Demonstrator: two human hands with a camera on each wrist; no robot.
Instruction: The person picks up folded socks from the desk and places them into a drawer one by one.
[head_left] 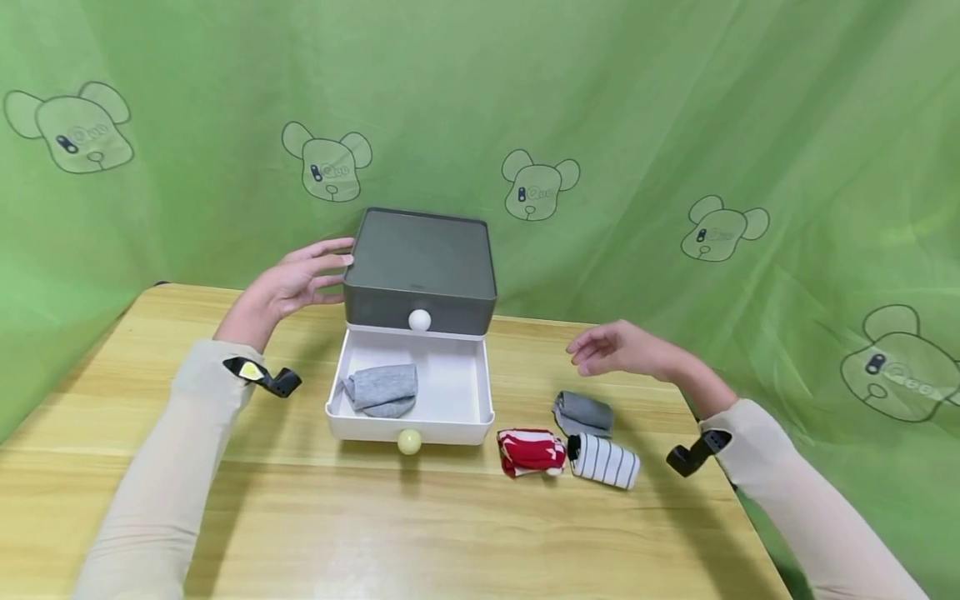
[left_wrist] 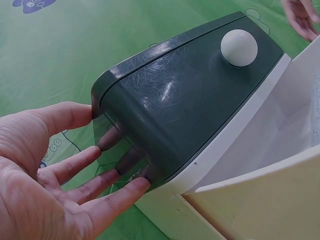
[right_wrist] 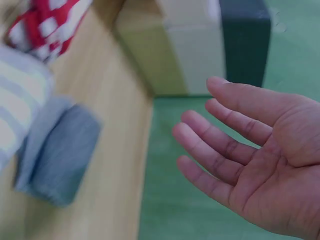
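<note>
A small drawer box (head_left: 420, 250) with a dark grey top stands toward the back of the table. Its lower white drawer (head_left: 457, 392) is pulled out, and a folded light grey sock (head_left: 382, 387) lies in the drawer's left part. My left hand (head_left: 296, 279) touches the box's left side with its fingertips, fingers spread and nearly straight. My right hand (head_left: 618, 348) hovers over the table right of the box, fingers relaxed, holding nothing. Nearest below it lies a folded dark grey sock (head_left: 585, 412), with a red and white sock (head_left: 531, 452) and a striped white sock (head_left: 604, 461) in front.
The upper dark drawer has a white round knob (head_left: 419, 320); the pulled-out drawer has a yellowish knob (head_left: 408, 442). A green curtain (head_left: 450, 100) with bear-head prints hangs behind the wooden table (head_left: 315, 517).
</note>
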